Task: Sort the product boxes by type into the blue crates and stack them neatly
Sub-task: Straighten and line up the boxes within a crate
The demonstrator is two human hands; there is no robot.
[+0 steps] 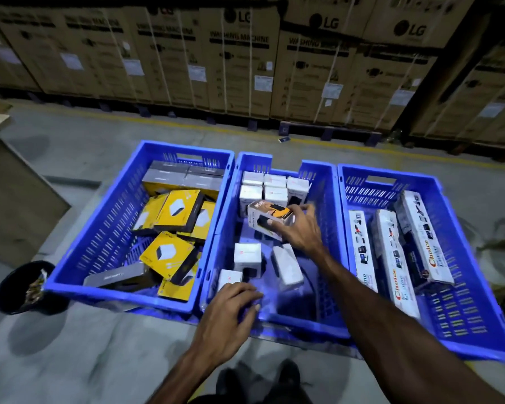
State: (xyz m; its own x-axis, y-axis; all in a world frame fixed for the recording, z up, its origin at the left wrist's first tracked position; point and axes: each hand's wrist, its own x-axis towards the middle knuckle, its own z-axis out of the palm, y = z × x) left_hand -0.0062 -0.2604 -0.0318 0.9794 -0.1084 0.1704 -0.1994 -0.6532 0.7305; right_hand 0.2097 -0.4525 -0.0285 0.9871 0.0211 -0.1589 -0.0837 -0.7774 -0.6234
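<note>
Three blue crates stand side by side on the floor. The left crate [79, 252] holds jumbled yellow boxes [179, 211] and grey boxes [169, 177]. In the middle crate [327, 228], small white boxes [263, 189] are stacked at the far end and a few lie loose near the front. My right hand [299, 228] grips a white box with an orange picture [267, 217] above that crate. My left hand [231, 304] rests with curled fingers on the near rim, touching a small white box [229, 278]. The right crate [478, 287] holds long white boxes [391, 258].
A dark bin [15, 290] with scraps stands left of the crates. A wooden table [12, 182] is at far left. Large cardboard washing machine cartons [239, 59] line the back behind a yellow floor line. My feet [260, 380] are just below the crates.
</note>
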